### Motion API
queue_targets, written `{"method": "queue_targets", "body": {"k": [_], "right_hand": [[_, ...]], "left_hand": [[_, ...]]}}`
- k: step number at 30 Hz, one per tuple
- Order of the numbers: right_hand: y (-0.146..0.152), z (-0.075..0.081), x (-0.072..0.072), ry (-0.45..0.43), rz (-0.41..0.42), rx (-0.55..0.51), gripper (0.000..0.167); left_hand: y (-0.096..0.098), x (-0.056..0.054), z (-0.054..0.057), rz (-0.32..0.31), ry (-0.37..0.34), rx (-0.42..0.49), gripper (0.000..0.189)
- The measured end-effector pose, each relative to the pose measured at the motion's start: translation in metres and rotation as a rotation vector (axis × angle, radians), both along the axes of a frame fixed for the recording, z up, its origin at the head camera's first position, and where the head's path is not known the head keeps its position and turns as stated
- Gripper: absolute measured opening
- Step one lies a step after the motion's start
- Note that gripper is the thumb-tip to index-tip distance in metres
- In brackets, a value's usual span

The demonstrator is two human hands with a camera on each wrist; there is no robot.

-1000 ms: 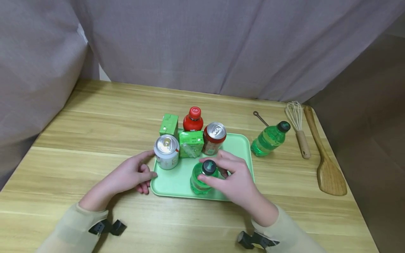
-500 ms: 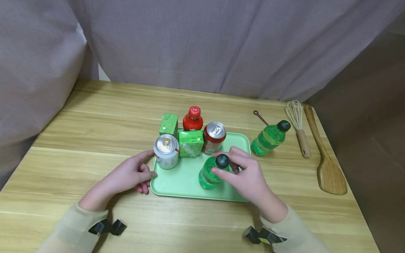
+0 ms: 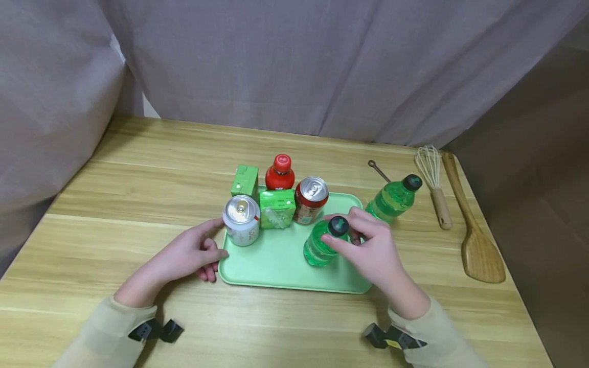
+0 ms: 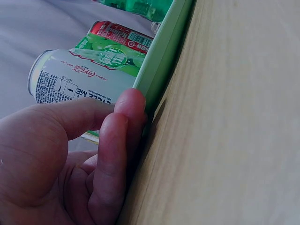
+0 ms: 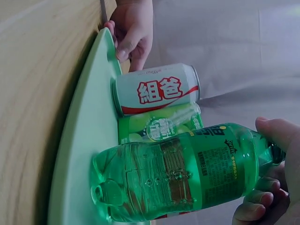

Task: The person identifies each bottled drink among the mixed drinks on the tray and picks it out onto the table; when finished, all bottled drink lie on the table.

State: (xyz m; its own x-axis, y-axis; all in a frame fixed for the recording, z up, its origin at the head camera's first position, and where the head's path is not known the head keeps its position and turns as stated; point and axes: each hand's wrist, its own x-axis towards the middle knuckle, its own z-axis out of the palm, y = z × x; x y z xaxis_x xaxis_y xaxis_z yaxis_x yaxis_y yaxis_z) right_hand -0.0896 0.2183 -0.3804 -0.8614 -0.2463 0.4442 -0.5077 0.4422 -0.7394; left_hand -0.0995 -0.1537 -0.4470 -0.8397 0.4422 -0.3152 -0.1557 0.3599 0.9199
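Note:
My right hand grips a green soda bottle near its black cap. The bottle's base is close over the right half of a light green tray, as the right wrist view also shows. At the tray's left rim, my left hand holds the edge, thumb on the rim and index finger beside a silver-white cola can. Next to that can stand a green juice box and a red cola can. Behind them are a red bottle and another green juice box.
A second green soda bottle stands on the wooden table right of the tray. Beyond it lie a whisk, a wooden turner and a brown looped handle. Grey cloth hangs behind.
My right hand has carried the green soda bottle rightward and slightly away from me over the tray. The left hand has stayed at the tray's left rim.

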Motion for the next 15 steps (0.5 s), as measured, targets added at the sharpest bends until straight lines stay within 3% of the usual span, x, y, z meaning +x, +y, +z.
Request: {"method": "queue_targets", "body": {"k": [6,15], "right_hand": [[0.009,0.002,-0.005,0.030,-0.042,-0.004,0.032],[0.031,0.013,-0.011,0.049,-0.125,-0.101,0.032]], "left_hand": [[0.001,0.000,0.001,-0.002,0.004,-0.009,0.088],[0.002,-0.001,0.002,-0.005,-0.001,-0.006,0.087]]}}
